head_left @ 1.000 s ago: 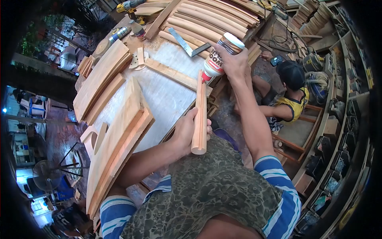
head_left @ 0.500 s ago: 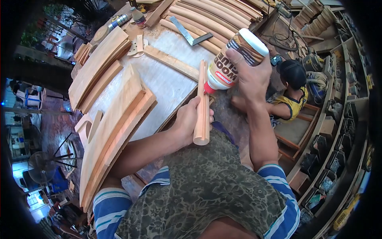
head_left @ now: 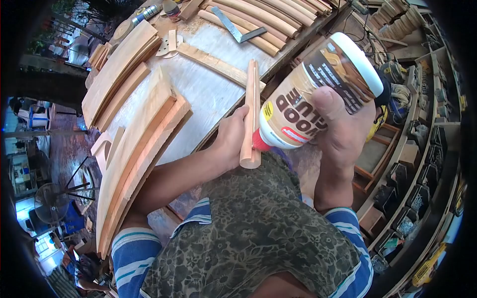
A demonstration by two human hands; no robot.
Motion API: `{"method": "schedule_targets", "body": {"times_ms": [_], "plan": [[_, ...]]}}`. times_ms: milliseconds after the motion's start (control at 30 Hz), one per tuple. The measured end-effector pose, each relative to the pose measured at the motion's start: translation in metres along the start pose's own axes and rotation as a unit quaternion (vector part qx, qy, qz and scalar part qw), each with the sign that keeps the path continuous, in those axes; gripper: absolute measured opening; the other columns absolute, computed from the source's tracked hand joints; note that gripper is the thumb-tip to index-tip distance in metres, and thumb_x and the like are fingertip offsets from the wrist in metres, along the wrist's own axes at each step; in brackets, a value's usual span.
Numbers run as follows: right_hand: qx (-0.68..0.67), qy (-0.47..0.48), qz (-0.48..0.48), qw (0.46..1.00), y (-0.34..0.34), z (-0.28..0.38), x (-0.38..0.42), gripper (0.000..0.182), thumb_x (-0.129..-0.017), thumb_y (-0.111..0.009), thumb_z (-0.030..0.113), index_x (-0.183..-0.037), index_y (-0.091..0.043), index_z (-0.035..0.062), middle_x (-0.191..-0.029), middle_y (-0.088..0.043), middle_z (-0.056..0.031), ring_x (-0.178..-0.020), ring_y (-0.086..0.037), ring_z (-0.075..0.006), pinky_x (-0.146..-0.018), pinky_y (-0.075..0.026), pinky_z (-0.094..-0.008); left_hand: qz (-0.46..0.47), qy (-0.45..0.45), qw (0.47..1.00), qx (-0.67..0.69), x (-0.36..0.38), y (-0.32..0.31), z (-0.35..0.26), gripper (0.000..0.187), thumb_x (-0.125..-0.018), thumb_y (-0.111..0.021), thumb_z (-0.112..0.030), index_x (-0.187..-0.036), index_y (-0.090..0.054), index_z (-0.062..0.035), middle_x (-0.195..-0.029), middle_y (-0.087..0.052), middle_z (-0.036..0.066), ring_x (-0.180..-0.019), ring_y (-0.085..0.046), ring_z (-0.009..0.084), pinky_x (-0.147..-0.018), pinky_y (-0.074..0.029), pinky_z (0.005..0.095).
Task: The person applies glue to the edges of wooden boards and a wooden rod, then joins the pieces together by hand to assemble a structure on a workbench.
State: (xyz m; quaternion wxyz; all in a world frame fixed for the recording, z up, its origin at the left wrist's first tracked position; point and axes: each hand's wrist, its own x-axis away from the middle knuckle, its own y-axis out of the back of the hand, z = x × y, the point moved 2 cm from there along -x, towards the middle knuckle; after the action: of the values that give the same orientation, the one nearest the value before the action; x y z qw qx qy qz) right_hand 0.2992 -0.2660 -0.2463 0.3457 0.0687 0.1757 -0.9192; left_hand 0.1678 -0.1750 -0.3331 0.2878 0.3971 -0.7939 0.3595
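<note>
My left hand (head_left: 231,133) is closed around a round wooden rod (head_left: 251,114), with a lengthwise groove along it, held off the table's near edge. In my right hand (head_left: 344,126) is a white wood glue bottle (head_left: 303,102), tipped over so its red cap (head_left: 260,141) points down and left. The cap sits right at the rod, close to its near end. My right thumb presses across the label, while the other fingers are mostly hidden behind the bottle.
Curved boards (head_left: 144,154) are stacked at the table's left. A wooden strip (head_left: 216,62), a try square (head_left: 238,34) and several rounded rods (head_left: 268,25) lie farther back. Bins of hardware (head_left: 405,223) line the right. A person's cap and shirt show partly behind the bottle.
The glue bottle has come nearer the camera, its cap moving along the rod from mid-length toward the near end. The rod has shifted slightly upward in view.
</note>
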Motion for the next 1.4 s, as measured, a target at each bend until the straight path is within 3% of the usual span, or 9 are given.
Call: {"method": "schedule_targets", "body": {"times_ms": [33,267,333,433,567,633,833,1033,1400], "plan": [[0.002,0.0,-0.009,1.0,-0.001,0.0,0.001,0.066,-0.084,-0.085,0.021,-0.135,-0.054,-0.0076,-0.116,-0.069,-0.0149,-0.1,-0.069,-0.0191,-0.091,-0.055,-0.0324,0.01,-0.005,1.0,0.018,-0.001,-0.001,-0.001,0.038,-0.107,-0.042,-0.03,-0.126,-0.058,-0.0018,-0.116,-0.067,0.013,-0.101,-0.069,0.0221,-0.085,-0.058,0.0379],[0.003,0.0,0.005,1.0,-0.002,0.006,0.002,0.065,-0.087,-0.082,0.024,-0.136,-0.052,-0.0079,-0.113,-0.068,-0.0136,-0.095,-0.07,-0.019,-0.085,-0.057,-0.031,0.009,0.017,1.0,-0.003,0.004,-0.003,-0.005,0.038,-0.108,-0.041,-0.029,-0.13,-0.056,-0.0016,-0.119,-0.066,0.013,-0.106,-0.068,0.0224,-0.09,-0.057,0.0384],[0.001,-0.009,0.02,1.0,0.003,0.003,-0.003,0.067,-0.083,-0.084,0.022,-0.136,-0.055,-0.0084,-0.113,-0.07,-0.0137,-0.096,-0.07,-0.0182,-0.087,-0.056,-0.0305,0.007,-0.003,1.0,-0.022,0.002,-0.004,-0.004,0.049,-0.111,-0.026,-0.033,-0.136,-0.049,0.0028,-0.112,-0.068,0.018,-0.094,-0.073,0.0249,-0.077,-0.064,0.0396],[-0.006,-0.053,0.069,0.996,0.011,-0.012,-0.019,0.06,-0.083,-0.085,0.026,-0.127,-0.062,-0.0076,-0.104,-0.072,-0.0108,-0.091,-0.069,-0.0144,-0.084,-0.056,-0.0276,0.001,0.015,1.0,-0.009,-0.004,0.0,-0.004,0.047,-0.11,-0.028,-0.034,-0.13,-0.051,0.0011,-0.102,-0.068,0.016,-0.084,-0.072,0.0239,-0.071,-0.063,0.0396],[-0.045,-0.024,0.021,0.998,0.009,-0.046,-0.036,0.055,-0.085,-0.085,0.022,-0.125,-0.062,-0.0069,-0.104,-0.072,-0.0105,-0.089,-0.069,-0.0143,-0.083,-0.057,-0.0286,0.006,0.014,0.997,-0.071,-0.012,0.015,-0.001,0.035,-0.107,-0.038,-0.026,-0.126,-0.056,-0.0036,-0.098,-0.066,0.012,-0.075,-0.067,0.0212,-0.061,-0.058,0.0362],[-0.042,-0.021,0.029,0.998,0.01,-0.056,-0.045,0.055,-0.085,-0.085,0.022,-0.125,-0.061,-0.0066,-0.104,-0.072,-0.0108,-0.089,-0.069,-0.0146,-0.083,-0.057,-0.0289,0.039,0.046,0.998,0.011,-0.016,0.017,0.003,0.032,-0.107,-0.038,-0.028,-0.122,-0.055,-0.0047,-0.091,-0.063,0.01,-0.069,-0.062,0.0192,-0.057,-0.054,0.0348],[0.008,-0.058,0.004,0.998,0.016,-0.114,-0.086,0.06,-0.082,-0.088,0.028,-0.122,-0.061,-0.0081,-0.104,-0.072,-0.0124,-0.09,-0.07,-0.0166,-0.082,-0.057,-0.0295,0.024,0.065,0.997,0.037,-0.011,0.018,0.001,0.039,-0.109,-0.031,-0.036,-0.123,-0.048,-0.0035,-0.086,-0.061,0.01,-0.07,-0.062,0.0195,-0.06,-0.055,0.0376],[-0.056,-0.072,-0.045,0.995,0.028,-0.182,-0.125,0.061,-0.078,-0.091,0.018,-0.122,-0.06,-0.0091,-0.105,-0.07,-0.0149,-0.088,-0.07,-0.0183,-0.077,-0.059,-0.0303,0.041,0.065,0.996,0.04,-0.012,0.022,0.0,0.034,-0.11,-0.033,-0.036,-0.124,-0.046,-0.0076,-0.087,-0.06,0.009,-0.07,-0.059,0.0189,-0.054,-0.051,0.0344],[0.126,-0.002,-0.107,0.986,0.043,-0.269,-0.188,0.066,-0.069,-0.096,0.033,-0.108,-0.064,-0.0081,-0.097,-0.073,-0.0149,-0.085,-0.071,-0.0182,-0.078,-0.058,-0.0327,0.036,0.079,0.996,0.029,-0.012,0.025,-0.005,0.038,-0.11,-0.031,-0.038,-0.122,-0.046,-0.0065,-0.088,-0.059,0.008,-0.071,-0.058,0.0182,-0.055,-0.05,0.0343]]}}
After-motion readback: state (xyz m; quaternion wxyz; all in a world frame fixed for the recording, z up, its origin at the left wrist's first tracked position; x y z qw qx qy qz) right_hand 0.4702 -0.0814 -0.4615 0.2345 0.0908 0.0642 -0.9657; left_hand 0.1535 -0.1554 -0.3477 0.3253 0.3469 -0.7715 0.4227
